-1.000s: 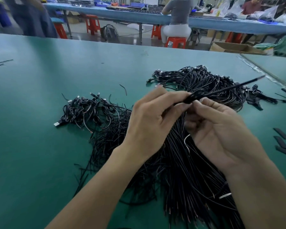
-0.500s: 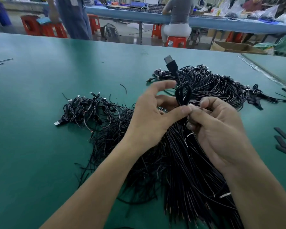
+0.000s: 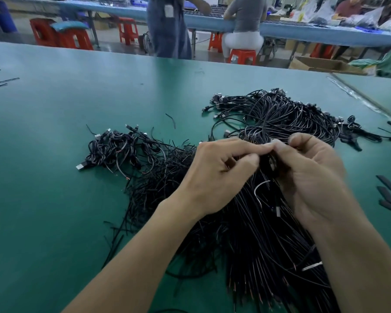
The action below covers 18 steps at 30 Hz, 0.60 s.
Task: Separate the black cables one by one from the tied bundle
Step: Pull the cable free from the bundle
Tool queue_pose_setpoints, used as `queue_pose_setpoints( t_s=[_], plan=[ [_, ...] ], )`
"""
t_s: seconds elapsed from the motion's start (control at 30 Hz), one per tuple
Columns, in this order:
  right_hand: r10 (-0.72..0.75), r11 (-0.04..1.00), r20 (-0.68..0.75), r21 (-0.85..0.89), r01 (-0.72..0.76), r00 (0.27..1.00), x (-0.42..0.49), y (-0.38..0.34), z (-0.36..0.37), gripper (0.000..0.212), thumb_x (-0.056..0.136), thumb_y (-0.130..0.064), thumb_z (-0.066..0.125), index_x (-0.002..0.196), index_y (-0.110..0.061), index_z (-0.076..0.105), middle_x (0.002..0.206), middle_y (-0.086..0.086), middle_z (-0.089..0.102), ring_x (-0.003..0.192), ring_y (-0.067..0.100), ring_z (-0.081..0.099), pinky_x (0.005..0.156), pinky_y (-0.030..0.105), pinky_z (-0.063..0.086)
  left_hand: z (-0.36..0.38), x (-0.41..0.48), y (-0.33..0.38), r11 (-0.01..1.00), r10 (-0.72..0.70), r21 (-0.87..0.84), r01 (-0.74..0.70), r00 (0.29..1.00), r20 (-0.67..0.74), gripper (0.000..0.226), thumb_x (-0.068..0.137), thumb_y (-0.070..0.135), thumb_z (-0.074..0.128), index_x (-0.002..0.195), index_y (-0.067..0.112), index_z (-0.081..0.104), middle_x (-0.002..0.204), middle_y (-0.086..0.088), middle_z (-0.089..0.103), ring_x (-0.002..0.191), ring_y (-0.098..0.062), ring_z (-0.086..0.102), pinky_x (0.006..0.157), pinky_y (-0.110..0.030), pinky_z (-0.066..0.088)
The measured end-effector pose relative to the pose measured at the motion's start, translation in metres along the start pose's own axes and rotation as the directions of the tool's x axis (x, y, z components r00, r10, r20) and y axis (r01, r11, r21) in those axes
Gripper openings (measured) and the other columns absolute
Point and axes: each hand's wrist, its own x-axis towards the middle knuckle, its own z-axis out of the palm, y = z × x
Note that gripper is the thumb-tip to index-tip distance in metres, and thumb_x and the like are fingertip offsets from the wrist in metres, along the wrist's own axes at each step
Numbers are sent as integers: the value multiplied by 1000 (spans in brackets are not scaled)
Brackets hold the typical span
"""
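1. A flat green-covered worktable [image 3: 54,199] carries everything.
2. A long tied bundle of thin black cables [image 3: 257,240] lies on it under both forearms, fanning toward the near edge.
3. A heap of black plug-ended cables [image 3: 291,116] sits just beyond the hands; a smaller tangle [image 3: 117,152] lies to the left.
4. The left hand [image 3: 215,175] and right hand [image 3: 312,177] meet fingertip to fingertip above the bundle, fingers curled, together pinching one looped black cable [image 3: 268,163].

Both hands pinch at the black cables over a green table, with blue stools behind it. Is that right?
Not quite: the stools are red, not blue, as the head view shows. The left hand and right hand do pinch at the black cables over the green table.
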Motion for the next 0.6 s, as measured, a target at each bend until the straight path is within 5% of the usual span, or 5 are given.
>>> queue_pose_setpoints(
  t_s=[0.13,0.33,0.47,0.6],
  plan=[
    [-164,974,63,-148,171,985,-4,-3,4,30,93,3,61,76,-20,51,67,-4,55,63,12,49,62,24,46,-2,3,2,999,-34,22,35,998,-49,19,77,23,85,93,27,75,81,21,70,67,4,56,62,-9,38],
    [-258,921,198,-246,303,945,-11,-7,14,32,89,11,62,78,-17,51,63,-12,60,57,-2,54,60,10,46,-3,5,0,977,-27,197,82,963,-268,32,75,32,86,92,27,60,74,18,45,64,0,38,59,-13,33],
    [-196,952,196,-197,234,961,-10,-10,11,33,87,9,64,75,-19,50,61,-9,60,55,6,49,51,13,43,-1,1,0,981,-168,52,185,956,-239,32,77,32,86,85,23,57,53,5,54,43,-13,41,46,-16,33],
    [-196,943,199,-232,241,960,-7,-5,8,31,87,9,65,77,-17,51,61,-8,60,55,4,52,52,15,45,-3,4,2,923,-345,-223,315,932,-113,26,80,2,79,80,20,60,66,-7,72,54,-23,65,51,-30,53]
  ],
)
